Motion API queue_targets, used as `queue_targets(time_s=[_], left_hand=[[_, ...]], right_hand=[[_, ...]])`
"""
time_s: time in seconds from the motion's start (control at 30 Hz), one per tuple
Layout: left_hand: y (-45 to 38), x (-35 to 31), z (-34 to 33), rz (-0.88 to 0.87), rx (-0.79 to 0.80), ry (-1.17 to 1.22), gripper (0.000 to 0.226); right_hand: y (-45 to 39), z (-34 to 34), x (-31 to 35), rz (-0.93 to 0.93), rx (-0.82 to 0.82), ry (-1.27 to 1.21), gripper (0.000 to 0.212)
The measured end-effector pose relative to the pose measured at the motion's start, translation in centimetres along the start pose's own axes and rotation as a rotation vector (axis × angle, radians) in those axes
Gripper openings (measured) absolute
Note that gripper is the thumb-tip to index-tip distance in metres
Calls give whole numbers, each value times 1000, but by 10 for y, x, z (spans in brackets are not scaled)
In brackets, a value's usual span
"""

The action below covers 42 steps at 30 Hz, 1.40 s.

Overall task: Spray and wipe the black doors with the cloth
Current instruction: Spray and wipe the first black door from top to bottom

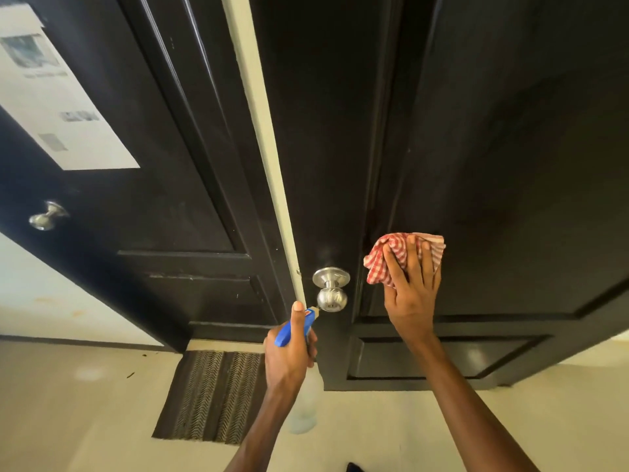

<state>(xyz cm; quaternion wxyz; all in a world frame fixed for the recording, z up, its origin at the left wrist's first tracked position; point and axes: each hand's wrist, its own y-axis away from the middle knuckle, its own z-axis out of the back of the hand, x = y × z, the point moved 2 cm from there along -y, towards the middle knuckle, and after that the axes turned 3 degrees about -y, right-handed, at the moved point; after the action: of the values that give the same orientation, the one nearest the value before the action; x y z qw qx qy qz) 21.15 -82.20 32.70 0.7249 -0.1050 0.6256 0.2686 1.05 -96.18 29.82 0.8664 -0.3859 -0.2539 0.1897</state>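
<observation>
Right hand [410, 287] presses cloth [400, 255] flat on right door [510, 165]; left hand [289, 356] clasps spray bottle [295, 330] beside it. Panels above look unwiped; progress unclear.

Pale floor [85, 420] with a dark ribbed doormat [212, 396], cream wall [41, 294] at left.

Dim, wide-angle warp; notice [51, 97] prob. blurred.
</observation>
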Motion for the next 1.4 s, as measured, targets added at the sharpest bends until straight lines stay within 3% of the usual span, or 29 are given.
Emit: queue_targets(time_s=[0.13, 0.27, 0.37, 0.5, 0.57, 0.67, 0.83, 0.9, 0.97, 1.03, 1.1, 1.17, 1.27, 1.33, 1.4], left_hand=[[-6, 10, 14, 8, -36, -28, 67], [-2, 11, 28, -31, -48, -9, 58], [-2, 9, 37, -11, -95, 27, 47], [-1, 6, 43, -48, -64, 38, 49], [0, 7, 43, -71, -30, 31, 47], [-1, 8, 46, -59, -10, 5, 46], [2, 15, 50, -45, 33, -16, 51], [3, 16, 51, -44, 50, -15, 52], [4, 16, 52, -55, 74, -17, 54], [3, 16, 54, -68, 86, -14, 54], [2, 15, 57, -73, 83, -4, 52], [2, 15, 59, -86, 77, 2, 50], [3, 14, 62, -111, 77, 11, 47], [2, 12, 65, -113, 63, 19, 46], [3, 12, 69, -111, 53, 31, 46]], right_hand=[[12, 10, 36, -94, 7, -205, 60], [34, 1, 73, -19, 253, -297, 70], [46, -19, 93, 127, 450, -135, 77], [38, -27, 89, 247, 419, 14, 81], [44, -32, 83, 52, 424, -51, 80], [54, -33, 98, -565, 369, -537, 66], [36, -29, 120, -1223, 64, -1120, 27], [36, -28, 116, -1398, 59, -1262, 30], [45, -23, 108, -1470, 144, -1231, 36], [60, -17, 102, -1508, 102, -1142, 38], [65, -5, 99, -1417, -66, -1051, 35], [56, 7, 103, -1148, -126, -924, 40], [39, 1, 113, -700, 118, -634, 59], [38, -14, 120, -388, 315, -312, 69], [39, -26, 126, -129, 364, -45, 74]])
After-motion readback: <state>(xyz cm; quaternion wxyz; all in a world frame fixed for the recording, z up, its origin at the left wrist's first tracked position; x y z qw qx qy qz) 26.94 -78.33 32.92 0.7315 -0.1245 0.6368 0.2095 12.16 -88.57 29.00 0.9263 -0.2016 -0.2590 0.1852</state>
